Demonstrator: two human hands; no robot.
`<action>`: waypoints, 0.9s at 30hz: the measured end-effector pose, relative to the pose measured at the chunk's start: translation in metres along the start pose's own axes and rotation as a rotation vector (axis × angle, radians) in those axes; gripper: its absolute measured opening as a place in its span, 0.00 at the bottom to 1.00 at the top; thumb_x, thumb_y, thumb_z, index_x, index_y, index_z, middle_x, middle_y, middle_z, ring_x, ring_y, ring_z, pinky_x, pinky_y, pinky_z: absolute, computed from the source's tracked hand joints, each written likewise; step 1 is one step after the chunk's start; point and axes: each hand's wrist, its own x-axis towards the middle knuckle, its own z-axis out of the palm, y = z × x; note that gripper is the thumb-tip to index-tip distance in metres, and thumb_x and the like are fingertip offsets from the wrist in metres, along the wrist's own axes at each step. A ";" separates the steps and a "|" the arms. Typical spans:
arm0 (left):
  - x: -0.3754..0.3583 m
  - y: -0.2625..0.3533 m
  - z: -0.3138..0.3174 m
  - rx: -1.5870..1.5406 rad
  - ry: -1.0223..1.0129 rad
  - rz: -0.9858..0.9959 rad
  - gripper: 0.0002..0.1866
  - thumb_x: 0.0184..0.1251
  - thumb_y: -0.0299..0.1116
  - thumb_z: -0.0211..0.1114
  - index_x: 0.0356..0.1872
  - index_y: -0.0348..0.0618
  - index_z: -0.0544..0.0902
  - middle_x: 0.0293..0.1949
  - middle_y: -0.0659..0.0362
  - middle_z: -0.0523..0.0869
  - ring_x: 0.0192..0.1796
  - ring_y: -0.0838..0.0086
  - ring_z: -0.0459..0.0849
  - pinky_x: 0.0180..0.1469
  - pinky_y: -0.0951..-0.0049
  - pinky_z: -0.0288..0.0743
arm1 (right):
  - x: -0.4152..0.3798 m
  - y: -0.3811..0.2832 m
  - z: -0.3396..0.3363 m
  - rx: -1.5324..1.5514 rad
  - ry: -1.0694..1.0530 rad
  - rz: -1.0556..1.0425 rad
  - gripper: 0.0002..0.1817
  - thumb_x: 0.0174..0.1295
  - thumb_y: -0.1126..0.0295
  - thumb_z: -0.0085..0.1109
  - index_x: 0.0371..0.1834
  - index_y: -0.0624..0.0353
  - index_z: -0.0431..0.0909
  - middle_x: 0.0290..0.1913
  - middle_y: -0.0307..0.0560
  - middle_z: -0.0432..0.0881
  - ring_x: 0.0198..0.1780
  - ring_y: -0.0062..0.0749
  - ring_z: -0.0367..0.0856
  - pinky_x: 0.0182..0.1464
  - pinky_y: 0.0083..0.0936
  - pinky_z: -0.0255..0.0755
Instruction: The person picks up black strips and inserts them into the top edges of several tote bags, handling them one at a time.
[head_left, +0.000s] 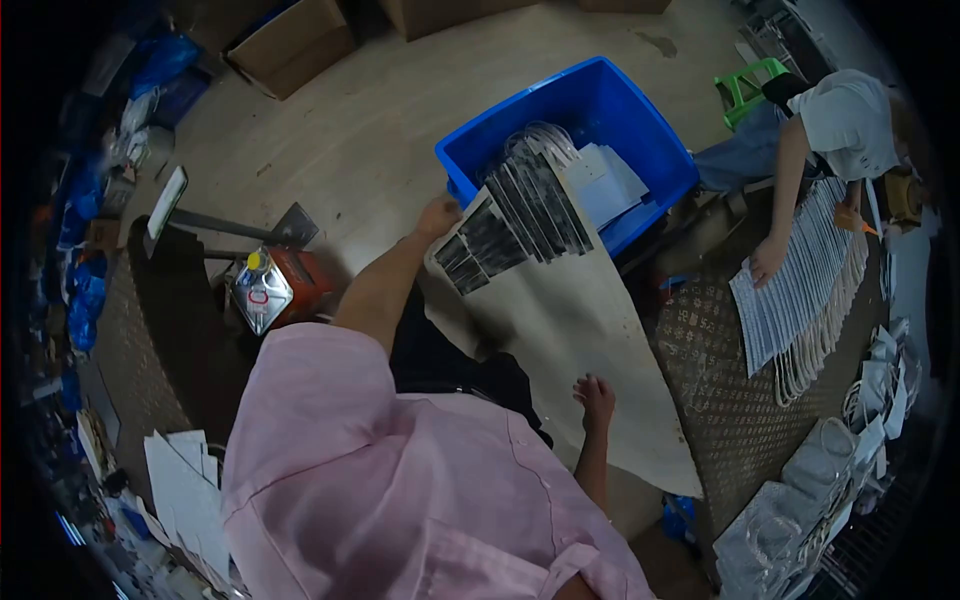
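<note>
A large beige board (590,320) lies slanting in front of me, its far end at the blue bin (655,140). Several dark strips (540,205) are laid in a fan across that far end. At the board's far left corner, beside the bin's near corner, is my left hand (440,214). Its fingers look curled; what they hold, if anything, is hidden. Over the near part of the board hangs my right hand (596,396), fingers loosely bent and apart, holding nothing visible.
White sheets and looped cords (610,185) fill part of the bin. To the right, a co-worker (845,125) touches a row of handled bags (800,290) on a patterned table (715,330). A metal can (265,290) stands left; a cardboard box (295,45) sits behind.
</note>
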 end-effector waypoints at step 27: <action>0.023 -0.012 0.062 -0.335 -0.315 0.167 0.06 0.57 0.26 0.59 0.31 0.32 0.75 0.22 0.56 0.79 0.24 0.76 0.77 0.27 0.72 0.70 | -0.123 0.113 0.243 0.407 0.191 0.302 0.13 0.61 0.63 0.52 0.42 0.61 0.74 0.33 0.46 0.80 0.31 0.28 0.80 0.31 0.21 0.73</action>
